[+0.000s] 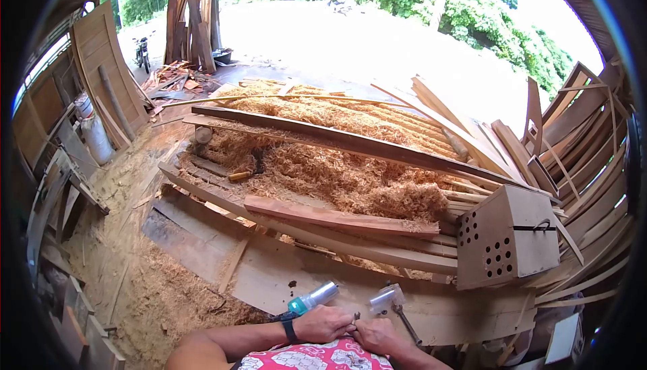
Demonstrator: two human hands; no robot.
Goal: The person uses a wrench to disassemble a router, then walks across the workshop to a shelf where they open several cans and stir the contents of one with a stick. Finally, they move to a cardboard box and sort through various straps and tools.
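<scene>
My left hand [323, 324], with a dark band on its wrist, and my right hand [376, 336] meet close to my body, above the pink patterned cloth [306, 358]. The fingers of both are closed around a small dark piece [356, 316], too small to name. Just beyond my left hand, a teal and silver power tool [313, 298] lies on the board [269, 275]. A silver cylindrical part with a clear base [386, 298] is beyond my right hand. Beside it lies a dark wrench-like tool [408, 326].
Wood shavings [323, 168] cover the bench, with a long dark-edged plank [337, 139] across them. A reddish board [330, 218] lies in front. At right stands a wooden box with round holes [505, 235], near leaning planks [586, 141]. Sawdust covers the floor [135, 235].
</scene>
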